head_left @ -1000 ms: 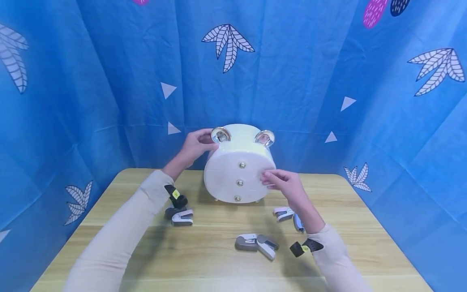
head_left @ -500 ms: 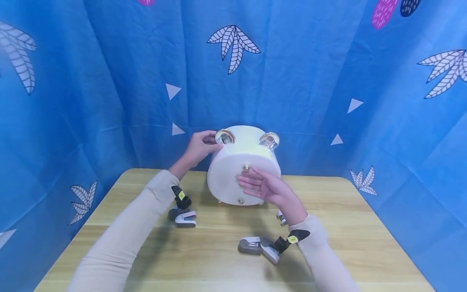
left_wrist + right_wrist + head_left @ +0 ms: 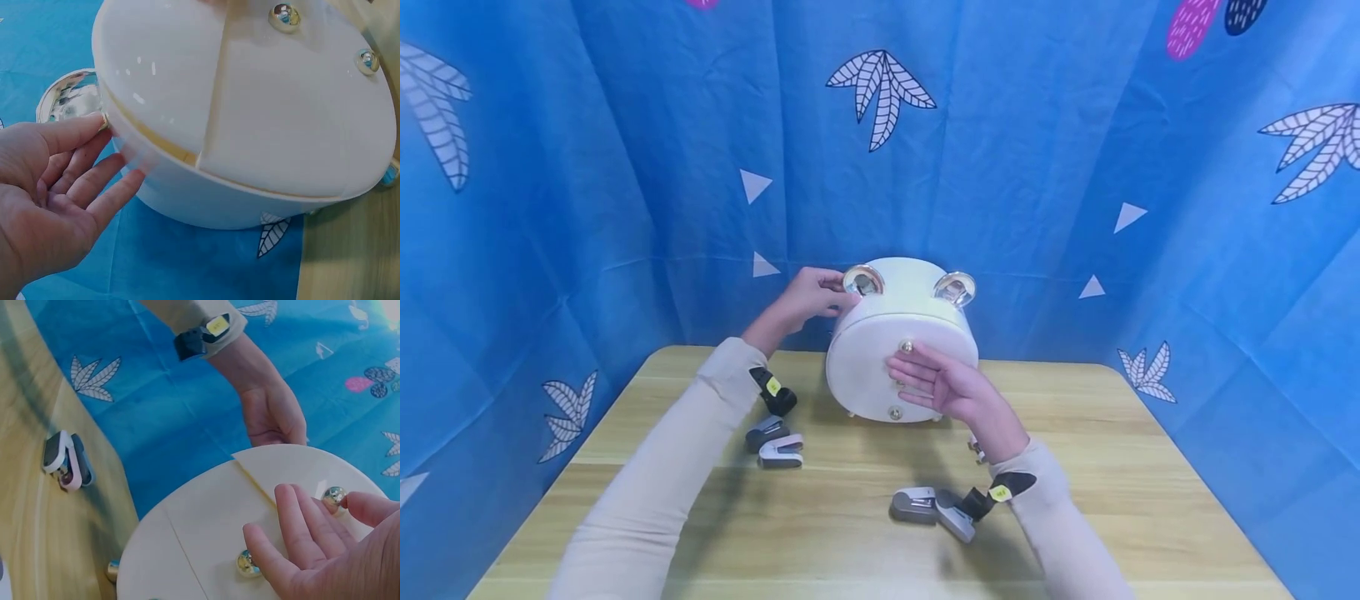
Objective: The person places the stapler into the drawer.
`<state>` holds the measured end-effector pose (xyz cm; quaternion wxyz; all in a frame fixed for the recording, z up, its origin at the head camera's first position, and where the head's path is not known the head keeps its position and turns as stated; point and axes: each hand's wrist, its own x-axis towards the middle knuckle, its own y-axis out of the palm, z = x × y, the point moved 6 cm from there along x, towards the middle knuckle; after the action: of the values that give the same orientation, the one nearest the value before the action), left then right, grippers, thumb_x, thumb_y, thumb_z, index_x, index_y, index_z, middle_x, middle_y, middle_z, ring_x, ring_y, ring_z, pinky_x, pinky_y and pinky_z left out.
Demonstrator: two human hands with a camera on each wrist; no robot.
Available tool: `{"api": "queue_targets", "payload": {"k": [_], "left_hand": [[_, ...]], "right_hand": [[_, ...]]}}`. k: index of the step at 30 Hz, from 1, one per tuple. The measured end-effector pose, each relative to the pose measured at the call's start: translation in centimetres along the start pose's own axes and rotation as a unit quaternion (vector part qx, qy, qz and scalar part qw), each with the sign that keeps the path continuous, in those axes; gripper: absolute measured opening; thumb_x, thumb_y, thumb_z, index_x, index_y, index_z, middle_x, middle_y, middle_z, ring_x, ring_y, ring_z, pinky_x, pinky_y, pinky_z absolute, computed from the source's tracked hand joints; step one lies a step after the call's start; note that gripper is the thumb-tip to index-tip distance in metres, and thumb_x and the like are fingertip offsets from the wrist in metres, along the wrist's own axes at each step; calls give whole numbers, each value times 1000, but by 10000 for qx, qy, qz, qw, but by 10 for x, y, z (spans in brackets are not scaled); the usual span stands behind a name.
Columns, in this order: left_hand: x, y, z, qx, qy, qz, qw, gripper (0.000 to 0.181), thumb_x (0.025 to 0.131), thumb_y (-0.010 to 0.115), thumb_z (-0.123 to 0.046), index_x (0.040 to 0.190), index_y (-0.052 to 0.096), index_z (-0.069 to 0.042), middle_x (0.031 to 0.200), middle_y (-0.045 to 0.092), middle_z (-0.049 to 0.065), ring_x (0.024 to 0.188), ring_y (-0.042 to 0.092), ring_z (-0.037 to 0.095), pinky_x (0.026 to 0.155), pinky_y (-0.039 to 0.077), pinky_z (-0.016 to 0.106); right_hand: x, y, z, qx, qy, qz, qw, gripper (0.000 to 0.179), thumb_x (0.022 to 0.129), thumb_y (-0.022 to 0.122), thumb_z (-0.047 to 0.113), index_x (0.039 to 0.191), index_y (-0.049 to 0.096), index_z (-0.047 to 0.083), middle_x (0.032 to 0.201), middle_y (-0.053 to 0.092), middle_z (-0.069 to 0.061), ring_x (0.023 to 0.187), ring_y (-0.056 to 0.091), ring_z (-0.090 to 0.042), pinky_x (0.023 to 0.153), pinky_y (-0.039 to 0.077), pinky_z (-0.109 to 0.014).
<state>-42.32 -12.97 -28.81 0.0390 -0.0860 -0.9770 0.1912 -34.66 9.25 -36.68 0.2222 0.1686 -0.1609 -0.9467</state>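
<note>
A white oval drawer box [image 3: 865,358] with two shiny ear-like handles and round gold knobs stands at the table's back. My left hand [image 3: 811,298] is at its left ear [image 3: 863,281]; in the left wrist view the thumb touches the ear's base and the fingertips rest on the box's side. At the front, my right hand [image 3: 951,387] pinches the top knob [image 3: 334,499] between thumb and index finger, its other fingers extended. The upper drawer front [image 3: 162,69] stands slightly proud of the panel beside it. In the head view this hand partly covers the lower knobs.
Several small staplers lie on the wooden table [image 3: 820,550]: a grey one [image 3: 767,433] and a white one [image 3: 781,452] at left, a pair [image 3: 913,504] in front. Another [image 3: 976,447] is partly behind the right wrist. Blue curtain [image 3: 1022,167] surrounds the table.
My right hand has moved left from the box's right edge to the top knob. The left hand stays at the ear, its wrist shifting slightly. The view has shifted a little.
</note>
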Motion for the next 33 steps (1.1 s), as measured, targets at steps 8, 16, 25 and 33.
{"api": "queue_targets", "payload": {"k": [8,16,25,33], "left_hand": [[-1,-2,-1,-113,-201,525,9984,42,99,69,-21,135,61,-2,130,61,18,132,56,34,111,50,51],[1,-2,4,-144,-170,503,9985,43,100,67,-21,138,60,-2,130,61,18,130,57,33,111,50,52],[2,-1,7,-126,-138,399,9990,41,100,67,-21,136,62,-3,128,62,18,129,57,33,111,49,54],[3,-1,7,-74,-176,233,9995,42,100,66,-21,139,60,-4,132,62,18,131,58,34,109,52,51]], "right_hand": [[-14,1,-3,-839,-239,61,9962,57,107,50,39,148,46,0,135,68,-9,124,67,-22,120,39,-55],[-34,4,-8,-1577,-706,72,9849,54,107,50,37,141,54,-5,127,72,-10,121,69,-26,114,45,-58],[-58,15,-14,-2204,-1082,147,9693,48,107,52,34,132,62,-6,124,72,-17,116,71,-28,99,59,-45],[-67,16,-23,-2287,-1013,13,9682,46,106,54,35,130,64,-4,123,72,-16,112,73,-26,101,56,-51]]}}
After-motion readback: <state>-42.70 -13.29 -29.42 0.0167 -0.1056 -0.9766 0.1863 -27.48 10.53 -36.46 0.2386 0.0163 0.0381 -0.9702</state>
